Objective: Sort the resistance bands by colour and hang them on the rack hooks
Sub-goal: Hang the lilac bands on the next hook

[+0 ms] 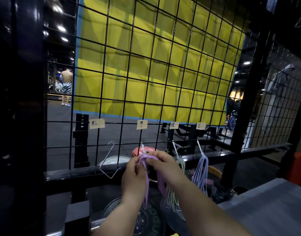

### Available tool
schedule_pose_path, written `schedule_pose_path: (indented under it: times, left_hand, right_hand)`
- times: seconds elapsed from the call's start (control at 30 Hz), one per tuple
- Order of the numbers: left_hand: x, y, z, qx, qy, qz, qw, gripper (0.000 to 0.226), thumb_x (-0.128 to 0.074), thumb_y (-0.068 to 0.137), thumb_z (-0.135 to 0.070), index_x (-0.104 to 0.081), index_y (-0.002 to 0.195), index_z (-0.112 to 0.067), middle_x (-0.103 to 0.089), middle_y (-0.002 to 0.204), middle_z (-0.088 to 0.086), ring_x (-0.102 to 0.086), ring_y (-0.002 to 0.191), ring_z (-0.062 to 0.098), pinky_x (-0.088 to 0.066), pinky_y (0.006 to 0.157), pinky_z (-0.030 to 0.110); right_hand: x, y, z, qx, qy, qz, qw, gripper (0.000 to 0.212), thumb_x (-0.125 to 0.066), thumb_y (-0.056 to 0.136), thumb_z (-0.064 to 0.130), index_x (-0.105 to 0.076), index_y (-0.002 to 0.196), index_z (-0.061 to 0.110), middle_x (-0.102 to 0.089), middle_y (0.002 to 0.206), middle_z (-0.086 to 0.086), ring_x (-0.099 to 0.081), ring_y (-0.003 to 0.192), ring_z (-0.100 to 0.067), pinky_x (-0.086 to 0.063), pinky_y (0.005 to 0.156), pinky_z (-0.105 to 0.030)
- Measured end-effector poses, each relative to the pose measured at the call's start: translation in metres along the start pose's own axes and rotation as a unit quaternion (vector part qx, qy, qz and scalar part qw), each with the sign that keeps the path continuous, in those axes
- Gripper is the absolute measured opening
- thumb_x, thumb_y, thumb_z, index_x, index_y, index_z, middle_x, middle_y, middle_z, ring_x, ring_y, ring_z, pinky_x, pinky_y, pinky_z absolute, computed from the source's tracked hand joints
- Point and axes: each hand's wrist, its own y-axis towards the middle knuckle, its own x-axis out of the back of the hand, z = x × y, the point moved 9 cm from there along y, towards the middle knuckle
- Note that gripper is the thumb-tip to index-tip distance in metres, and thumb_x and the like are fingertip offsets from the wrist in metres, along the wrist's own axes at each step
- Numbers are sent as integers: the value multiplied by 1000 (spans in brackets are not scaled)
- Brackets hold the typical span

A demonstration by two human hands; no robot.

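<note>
Head view: both hands pinch a purple band at the second hook

Head view looks through a black wire grid rack (153,92), its thin rods crossing in square cells, backed by a padded yellow mat (146,53) with a blue edge; four small paper labels (97,124) hang taped along one rod, each with handwriting too small to read; below each sits a bent metal hook

The left hand (133,178) and right hand (163,165) meet just under the second hook (143,149), fingers closed together on the top of a flat, matte purple band (147,183); the band's upper loop bunches between the fingertips right at the hook, and its two ribbon-like strands hang slack below the hands; whether the loop is already over the hook I cannot tell

The first hook (110,160), a long zigzag of bare wire, carries nothing; the third hook holds pale green bands (181,165), partly hidden behind the right wrist; the fourth holds several thin blue bands (201,172) draped in long narrow loops

Behind the grid lie round weight plates, one red (137,151), others dark and glossy (146,220); a grey flat surface (269,208) fills the lower right corner
</note>
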Motion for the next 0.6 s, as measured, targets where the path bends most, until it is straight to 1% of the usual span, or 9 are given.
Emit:
schedule_pose_path:
  times: [0.07, 0.1, 0.17, 0.23, 0.27, 0.37, 0.43, 0.5, 0.6]
  left_hand:
    - [-1, -1, -3, 1, -7, 8, 1000, 14, -52, 96, -29, -63, 91, -36, -69, 90, -8, -66, 87, 17, -54, 83, 40]
    - [-2, -1, -5, 2, -8, 12, 1000, 14, -51, 97, -33, -63, 91, -35, -69, 88, -6, -66, 86, 18, -53, 82, 38]
    - [-3, -1, -7, 1, -3, 13, 1000, 20, -47, 98, -39, -63, 89, -33, -68, 86, -4, -65, 84, 18, -52, 80, 37]
    - [-2, -1, -6, -7, 16, 6, 1000, 23, -44, 99, -41, -62, 88, -31, -68, 83, -3, -64, 80, 16, -50, 76, 34]
    - [-1, -1, -6, -14, 23, 0, 1000, 23, -45, 99, -40, -62, 87, -30, -67, 81, -3, -64, 78, 16, -49, 73, 32]
    - [0, -3, -5, -48, 56, -12, 997, 21, -49, 98, -30, -60, 80, -25, -65, 77, -2, -62, 72, 16, -45, 64, 30]
    - [1, -3, -4, -82, 98, -23, 992, 23, -51, 96, -24, -59, 75, -23, -62, 75, -2, -58, 71, 17, -44, 61, 32]
    - [3, -4, -2, -95, 125, -35, 987, 22, -52, 94, -23, -58, 73, -21, -60, 76, -2, -56, 71, 19, -46, 63, 36]
    - [5, -6, -1, -100, 165, -33, 981, 18, -53, 91, -23, -56, 74, -22, -59, 77, -4, -55, 72, 18, -46, 63, 36]
  right_hand:
    - [-2, 1, 1, -5, 13, 13, 1000, 19, -61, 90, 12, -64, 96, -5, -65, 87, -23, -61, 77, -24, -51, 67, -29]
    - [-2, 2, 1, -6, 13, 14, 1000, 19, -62, 91, 16, -66, 96, -2, -66, 89, -20, -62, 79, -24, -51, 69, -29]
    - [-3, 4, 1, -5, 9, 11, 1000, 27, -65, 86, 26, -68, 96, 1, -67, 94, -22, -63, 83, -24, -49, 76, -34]
    - [-4, 4, 0, -4, 11, 11, 1000, 33, -65, 84, 28, -67, 97, -2, -66, 97, -29, -61, 84, -26, -47, 79, -37]
    - [-4, 4, -2, -5, 18, 11, 1000, 35, -64, 85, 27, -66, 98, -5, -65, 94, -29, -61, 83, -25, -48, 78, -35]
    - [-5, 1, -5, -8, 52, 16, 998, 40, -63, 83, 26, -63, 98, -11, -65, 87, -18, -62, 79, -22, -51, 71, -25]
    - [-4, -2, -7, -13, 73, 15, 997, 40, -64, 80, 27, -65, 95, -10, -65, 83, -15, -63, 77, -21, -52, 67, -24]
    - [-4, -4, -9, -24, 86, 14, 996, 37, -65, 82, 26, -67, 96, -8, -67, 80, -14, -64, 72, -19, -52, 64, -23]
    - [-5, -5, -12, -35, 102, 8, 994, 39, -66, 82, 31, -67, 94, -6, -65, 81, -19, -62, 70, -23, -51, 64, -26]
